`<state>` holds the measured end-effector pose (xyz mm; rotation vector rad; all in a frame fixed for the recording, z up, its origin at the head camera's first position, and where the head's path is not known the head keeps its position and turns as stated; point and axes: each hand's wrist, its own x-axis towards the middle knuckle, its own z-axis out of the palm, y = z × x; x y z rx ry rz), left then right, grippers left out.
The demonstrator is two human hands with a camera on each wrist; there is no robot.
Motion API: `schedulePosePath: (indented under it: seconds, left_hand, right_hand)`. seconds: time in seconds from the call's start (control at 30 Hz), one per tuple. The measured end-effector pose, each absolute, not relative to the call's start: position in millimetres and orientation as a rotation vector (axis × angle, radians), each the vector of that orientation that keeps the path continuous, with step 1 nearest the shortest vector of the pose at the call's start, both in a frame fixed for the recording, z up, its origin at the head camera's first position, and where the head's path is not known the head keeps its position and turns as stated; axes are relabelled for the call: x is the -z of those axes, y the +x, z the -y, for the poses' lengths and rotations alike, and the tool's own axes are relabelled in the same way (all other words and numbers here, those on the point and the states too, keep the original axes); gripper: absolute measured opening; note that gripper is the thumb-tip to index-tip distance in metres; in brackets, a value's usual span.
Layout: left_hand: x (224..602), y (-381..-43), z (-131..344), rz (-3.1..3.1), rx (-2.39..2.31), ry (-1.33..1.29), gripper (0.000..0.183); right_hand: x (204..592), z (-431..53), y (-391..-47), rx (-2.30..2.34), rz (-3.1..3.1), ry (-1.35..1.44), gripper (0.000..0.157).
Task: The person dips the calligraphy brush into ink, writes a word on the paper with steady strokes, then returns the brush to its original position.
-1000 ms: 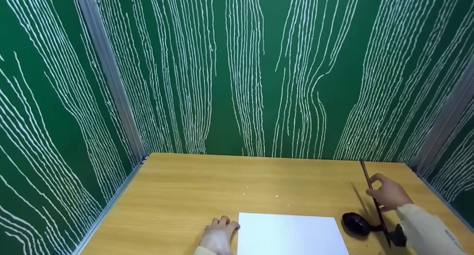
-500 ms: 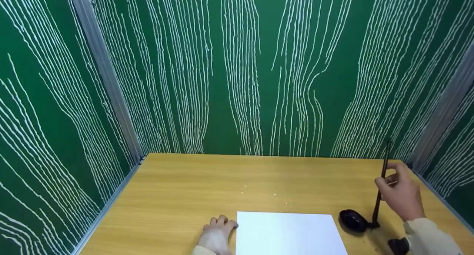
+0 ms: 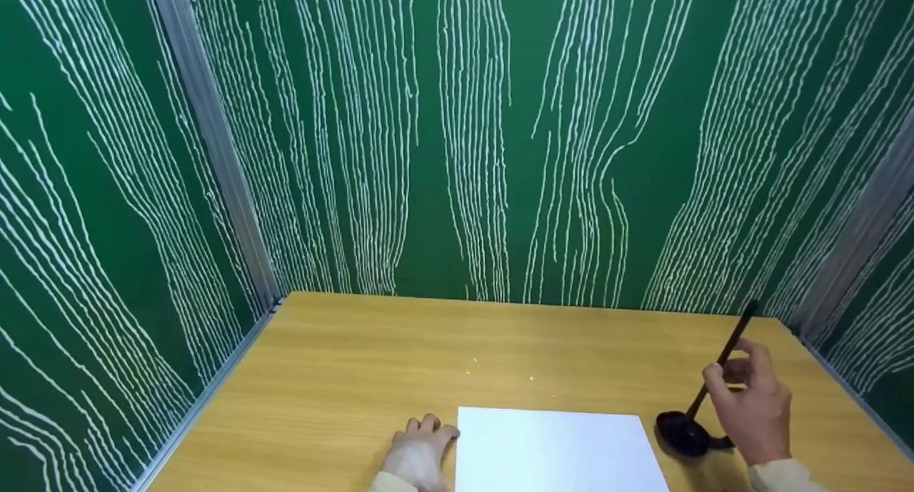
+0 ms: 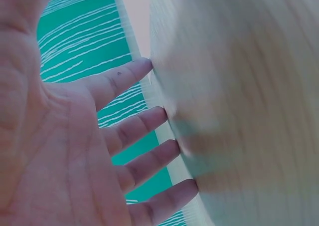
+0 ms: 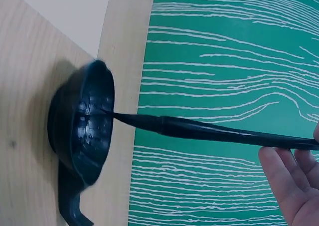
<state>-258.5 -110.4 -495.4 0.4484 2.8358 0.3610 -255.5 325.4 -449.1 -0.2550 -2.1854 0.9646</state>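
My right hand (image 3: 758,406) pinches a dark ink brush (image 3: 735,335) between thumb and fingers. The brush slants down to the left, with its tip in a black scalloped ink dish (image 3: 683,435). In the right wrist view the pointed black bristles of the brush (image 5: 199,130) reach inside the dish (image 5: 92,131), which has a curved handle. My left hand (image 3: 418,453) rests on the table, fingers spread, thumb at the left edge of a white sheet of paper (image 3: 557,449). In the left wrist view the fingertips (image 4: 187,188) press on the wood.
The wooden table (image 3: 343,356) ends at a green wall (image 3: 443,263) with wavy white lines. Grey posts (image 3: 214,121) stand at the corners. A few tiny white specks (image 3: 531,378) lie beyond the paper.
My right hand has swung the brush from near the dish's handle to the left, and its tip is now in the dish. A small dark object by the right sleeve is now hidden. The left hand stays.
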Motion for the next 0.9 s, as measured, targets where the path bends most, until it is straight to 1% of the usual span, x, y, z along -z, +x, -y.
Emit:
schedulePosePath:
  seconds: [0.33, 0.6, 0.9]
  left_hand:
    - [494, -259, 114, -2.864, -0.356, 0.488, 0.096]
    - [495, -257, 112, -2.855, -0.378, 0.466, 0.092]
    - [496, -260, 111, -2.849, -0.395, 0.45, 0.096]
  right_hand:
    - [460, -322, -258, -0.959, 2.163, -0.344, 0.042]
    - [468, -321, -259, -0.966, 2.169, -0.33, 0.041]
    - [470, -321, -260, -0.986, 2.198, -0.373, 0.042]
